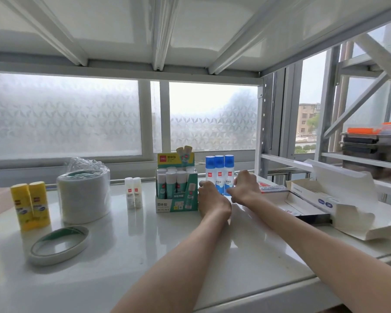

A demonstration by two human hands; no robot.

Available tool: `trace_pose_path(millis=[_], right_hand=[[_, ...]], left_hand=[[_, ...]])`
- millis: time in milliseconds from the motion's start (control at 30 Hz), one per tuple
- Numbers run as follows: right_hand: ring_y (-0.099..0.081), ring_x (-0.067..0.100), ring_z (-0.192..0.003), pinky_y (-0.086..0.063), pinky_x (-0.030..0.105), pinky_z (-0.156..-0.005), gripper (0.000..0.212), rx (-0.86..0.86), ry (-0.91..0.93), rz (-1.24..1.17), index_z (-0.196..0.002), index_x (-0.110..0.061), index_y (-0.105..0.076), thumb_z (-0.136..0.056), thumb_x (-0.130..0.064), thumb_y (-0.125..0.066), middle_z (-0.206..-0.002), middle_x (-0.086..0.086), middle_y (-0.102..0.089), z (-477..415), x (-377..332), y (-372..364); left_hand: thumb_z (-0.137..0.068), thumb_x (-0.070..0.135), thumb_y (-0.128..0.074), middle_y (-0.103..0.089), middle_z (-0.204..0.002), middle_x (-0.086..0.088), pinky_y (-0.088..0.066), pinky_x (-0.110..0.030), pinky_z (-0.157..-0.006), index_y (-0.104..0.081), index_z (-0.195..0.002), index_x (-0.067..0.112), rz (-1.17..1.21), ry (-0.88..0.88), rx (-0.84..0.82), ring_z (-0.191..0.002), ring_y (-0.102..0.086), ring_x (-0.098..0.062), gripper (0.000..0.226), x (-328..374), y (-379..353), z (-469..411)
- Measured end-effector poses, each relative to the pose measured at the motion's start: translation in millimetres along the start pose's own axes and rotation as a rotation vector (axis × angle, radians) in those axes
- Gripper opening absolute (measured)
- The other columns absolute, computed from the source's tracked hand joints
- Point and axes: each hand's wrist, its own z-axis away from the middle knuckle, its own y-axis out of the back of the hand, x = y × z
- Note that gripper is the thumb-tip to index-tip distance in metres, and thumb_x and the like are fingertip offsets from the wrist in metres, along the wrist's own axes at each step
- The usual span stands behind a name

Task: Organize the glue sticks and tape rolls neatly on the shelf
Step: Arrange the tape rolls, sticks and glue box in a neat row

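Flat tape roll (59, 245) at 8 o'clock on the white shelf (145, 256). At 9 o'clock: two yellow glue sticks (31, 205), wrapped tape stack (84, 195). Toward 11 o'clock: two small white glue sticks (133, 192). Centre: green display box of glue sticks (177, 188). At 1 o'clock: left hand (209, 196) and right hand (246, 188) curled around three blue-capped liquid glue bottles (219, 171). At 3 o'clock: open white carton (339, 199).

Bright daylight pours through the frosted window (63, 116) across the middle of the frame, leaving soft glare on the glossy shelf (122, 256); edges bow with wide-angle distortion.
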Motion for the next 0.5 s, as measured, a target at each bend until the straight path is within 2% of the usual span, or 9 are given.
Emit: trace_pose_path(millis=[67,200,300,500], right_hand=[[-0.069,0.035,-0.089,-0.047,0.029,-0.062,0.029,0.003,0.003,-0.003,-0.055,-0.011,-0.048,-0.075,-0.002,-0.067,-0.093,0.023,-0.071,1.9,-1.3,-0.2],[-0.066,0.035,-0.095,-0.039,0.028,-0.063,0.004,0.009,0.004,-0.022,-0.080,-0.005,-0.064,-0.079,-0.005,-0.068,-0.100,0.022,-0.070,5.3,-3.3,-0.1],[-0.065,0.036,-0.095,-0.038,0.028,-0.064,0.014,0.014,0.003,-0.046,-0.091,0.003,-0.068,-0.080,-0.005,-0.067,-0.101,0.023,-0.069,5.7,-2.6,-1.3],[-0.064,0.037,-0.098,-0.038,0.028,-0.065,0.016,0.014,0.004,-0.041,-0.092,0.004,-0.067,-0.080,-0.007,-0.069,-0.104,0.022,-0.068,9.2,-4.0,-1.5]], left_hand=[[-0.086,0.006,-0.069,-0.062,-0.125,-0.017,-0.051,-0.037,-0.091,-0.049,-0.124,0.000,-0.003,0.000,-0.004,-0.117,-0.062,-0.031,0.043,0.2,0.4,-0.1],[-0.085,0.007,-0.069,-0.063,-0.124,-0.016,-0.052,-0.036,-0.090,-0.052,-0.123,0.001,-0.005,-0.004,-0.010,-0.116,-0.062,-0.030,0.042,-0.7,-1.3,-1.6],[-0.085,0.007,-0.069,-0.063,-0.124,-0.016,-0.052,-0.036,-0.090,-0.052,-0.122,0.001,-0.005,-0.009,-0.009,-0.116,-0.062,-0.030,0.041,-1.3,-2.3,-2.3],[-0.087,0.008,-0.068,-0.062,-0.125,-0.016,-0.051,-0.035,-0.091,-0.053,-0.122,0.001,-0.021,-0.011,-0.014,-0.117,-0.062,-0.030,0.039,-1.8,-0.5,-1.2]])
